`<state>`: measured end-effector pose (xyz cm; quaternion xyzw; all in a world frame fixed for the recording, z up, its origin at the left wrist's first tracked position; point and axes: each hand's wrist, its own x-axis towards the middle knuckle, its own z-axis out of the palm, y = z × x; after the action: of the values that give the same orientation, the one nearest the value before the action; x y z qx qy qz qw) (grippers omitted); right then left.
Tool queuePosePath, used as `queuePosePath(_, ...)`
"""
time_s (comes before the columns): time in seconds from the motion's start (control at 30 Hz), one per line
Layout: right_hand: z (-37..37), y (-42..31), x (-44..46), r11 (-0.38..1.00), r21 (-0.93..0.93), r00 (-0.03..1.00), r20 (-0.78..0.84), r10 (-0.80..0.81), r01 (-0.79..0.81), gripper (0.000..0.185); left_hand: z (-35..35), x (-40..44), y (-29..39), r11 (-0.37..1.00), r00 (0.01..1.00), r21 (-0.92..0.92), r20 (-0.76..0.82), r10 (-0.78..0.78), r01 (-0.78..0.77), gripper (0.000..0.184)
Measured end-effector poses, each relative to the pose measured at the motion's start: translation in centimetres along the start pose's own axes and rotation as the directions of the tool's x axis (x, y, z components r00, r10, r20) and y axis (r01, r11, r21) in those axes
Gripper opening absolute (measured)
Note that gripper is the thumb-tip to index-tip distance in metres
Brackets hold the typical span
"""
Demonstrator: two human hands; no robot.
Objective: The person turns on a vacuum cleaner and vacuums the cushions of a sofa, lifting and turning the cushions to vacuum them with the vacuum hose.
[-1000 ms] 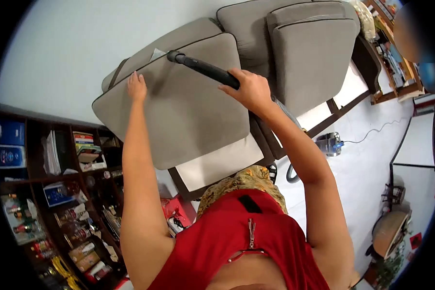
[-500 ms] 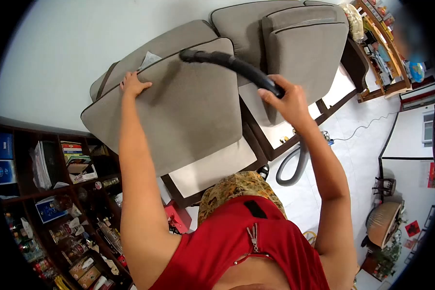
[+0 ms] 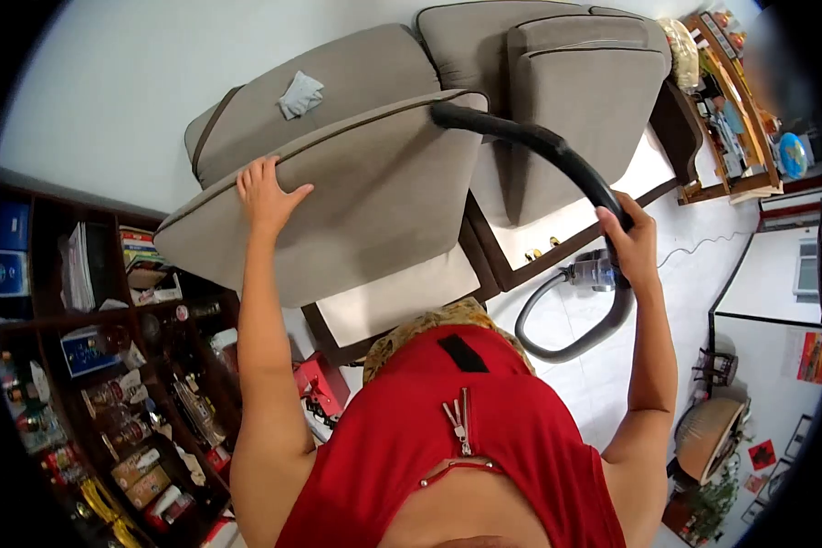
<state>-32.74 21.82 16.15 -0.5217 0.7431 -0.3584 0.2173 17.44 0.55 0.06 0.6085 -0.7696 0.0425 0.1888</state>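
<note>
My left hand (image 3: 269, 199) holds the top edge of a grey-brown sofa cushion (image 3: 356, 215), fingers over the dark piping and thumb spread on its face. The cushion stands tilted up on a pale sofa base (image 3: 397, 297). Wrapped round the black curved handle of a vacuum cleaner hose (image 3: 566, 160) is my right hand (image 3: 635, 236). The tube's far end touches the cushion near its upper right corner. From the handle, a grey hose loops down to the vacuum cleaner (image 3: 592, 271) on the floor.
A crumpled grey cloth (image 3: 301, 95) lies on the back cushion. More upright cushions (image 3: 589, 119) stand to the right. Dark shelves (image 3: 146, 320) full of books and bottles line the left side, with a red box (image 3: 321, 384) nearby. A cord (image 3: 703, 242) crosses the white floor.
My right hand has moved right and down, drawing the tube's end rightward along the cushion's upper part. The cushion's top has tipped toward me, uncovering more of the grey cloth.
</note>
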Motion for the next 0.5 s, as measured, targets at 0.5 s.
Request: queuePosePath(0.5, -1.3, -4.8, -3.6, 0.962, -0.071, 0.924, 0.306, -0.23, 0.263, 0.038, -1.7, -7.4, 2.8, 0.97, 0.969, -0.219, -0.201, -0.147, 0.101, 0.034)
